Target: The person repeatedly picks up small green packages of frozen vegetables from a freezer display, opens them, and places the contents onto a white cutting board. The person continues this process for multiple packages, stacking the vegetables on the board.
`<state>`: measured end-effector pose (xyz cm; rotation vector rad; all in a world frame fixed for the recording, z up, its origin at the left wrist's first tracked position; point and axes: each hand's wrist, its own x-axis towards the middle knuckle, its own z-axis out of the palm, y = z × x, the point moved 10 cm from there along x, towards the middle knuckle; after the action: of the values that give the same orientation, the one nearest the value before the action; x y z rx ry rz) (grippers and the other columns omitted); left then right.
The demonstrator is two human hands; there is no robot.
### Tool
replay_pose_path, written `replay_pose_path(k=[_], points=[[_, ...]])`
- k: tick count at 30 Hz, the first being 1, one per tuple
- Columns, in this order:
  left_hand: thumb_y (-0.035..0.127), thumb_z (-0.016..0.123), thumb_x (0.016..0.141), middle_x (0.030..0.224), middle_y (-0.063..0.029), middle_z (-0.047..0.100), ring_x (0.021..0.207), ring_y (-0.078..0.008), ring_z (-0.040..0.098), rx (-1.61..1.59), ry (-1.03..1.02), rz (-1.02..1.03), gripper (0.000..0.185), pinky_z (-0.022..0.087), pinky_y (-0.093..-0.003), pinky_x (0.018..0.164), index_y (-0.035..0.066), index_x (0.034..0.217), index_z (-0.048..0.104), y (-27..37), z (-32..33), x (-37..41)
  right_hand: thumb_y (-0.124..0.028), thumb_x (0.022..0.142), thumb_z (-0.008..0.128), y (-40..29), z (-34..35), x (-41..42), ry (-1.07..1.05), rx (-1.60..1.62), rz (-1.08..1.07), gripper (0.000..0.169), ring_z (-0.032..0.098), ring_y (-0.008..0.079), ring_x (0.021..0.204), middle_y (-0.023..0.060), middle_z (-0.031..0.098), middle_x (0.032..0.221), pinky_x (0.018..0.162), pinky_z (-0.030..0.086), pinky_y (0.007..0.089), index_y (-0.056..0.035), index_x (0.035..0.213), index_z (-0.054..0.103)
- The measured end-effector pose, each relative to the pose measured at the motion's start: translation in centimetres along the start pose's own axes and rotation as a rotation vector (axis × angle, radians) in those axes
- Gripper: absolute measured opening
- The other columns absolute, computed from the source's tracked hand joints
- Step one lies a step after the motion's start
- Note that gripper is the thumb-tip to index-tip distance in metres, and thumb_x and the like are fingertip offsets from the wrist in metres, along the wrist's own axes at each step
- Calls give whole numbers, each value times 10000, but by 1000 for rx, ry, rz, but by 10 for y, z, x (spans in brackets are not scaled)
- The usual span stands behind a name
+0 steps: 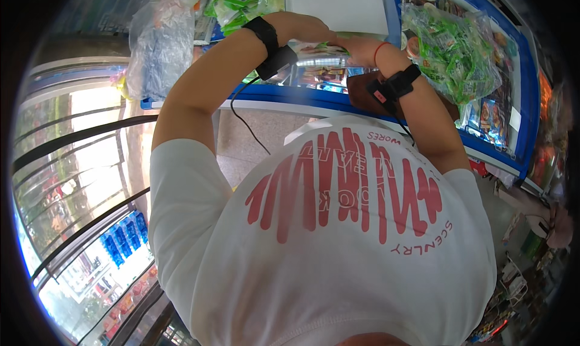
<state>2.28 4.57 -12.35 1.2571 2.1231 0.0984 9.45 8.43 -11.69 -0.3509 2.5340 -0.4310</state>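
Note:
My left hand [308,27] and my right hand [361,50] meet over the glass top of a blue-rimmed display freezer [303,96]. Their fingers touch or overlap, and the fingertips are hidden, so I cannot tell what they grip. Just below them lies a package with pink and green print [317,49], partly covered. Beyond the hands is a flat white panel or box [337,6]. Green-and-white plastic packets [238,4] lie beyond my left wrist. A brown object [362,92] shows beneath my right wrist.
A clear plastic bag [161,51] hangs over the freezer's left end. Another clear bag with green packets [453,56] rests on the right section, above packaged goods [491,119]. Black devices [276,60] are strapped to both wrists, with cables. Barred windows [86,119] stand at the left.

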Motion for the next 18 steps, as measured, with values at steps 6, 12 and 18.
replay_pose_path(k=[6, 12, 18], points=[[830, 334, 823, 836, -138, 667, 958, -313, 598, -4, -172, -100, 869, 395, -455, 970, 55, 926, 710, 1, 13, 5, -104, 847, 621, 7, 3, 1, -28, -11, 57, 713, 650, 384, 881, 232, 666, 990, 831, 511, 461, -213, 1482, 316], [780, 333, 852, 1139, -194, 641, 1156, -323, 558, -26, -128, -173, 844, 385, -455, 999, 52, 1098, 680, -7, 13, 5, -140, 785, 697, -13, -17, -17, 2, 43, 36, 600, 610, 372, 1024, 203, 633, 1125, 908, 482, 424, -133, 1341, 473], [701, 326, 898, 1350, -216, 536, 1246, -362, 503, 23, -171, -73, 823, 376, -467, 1022, 16, 1267, 594, 9, 2, -3, -102, 840, 599, -14, -15, -12, 51, 30, -37, 666, 626, 403, 966, 260, 641, 1048, 889, 493, 461, -174, 1454, 352]])
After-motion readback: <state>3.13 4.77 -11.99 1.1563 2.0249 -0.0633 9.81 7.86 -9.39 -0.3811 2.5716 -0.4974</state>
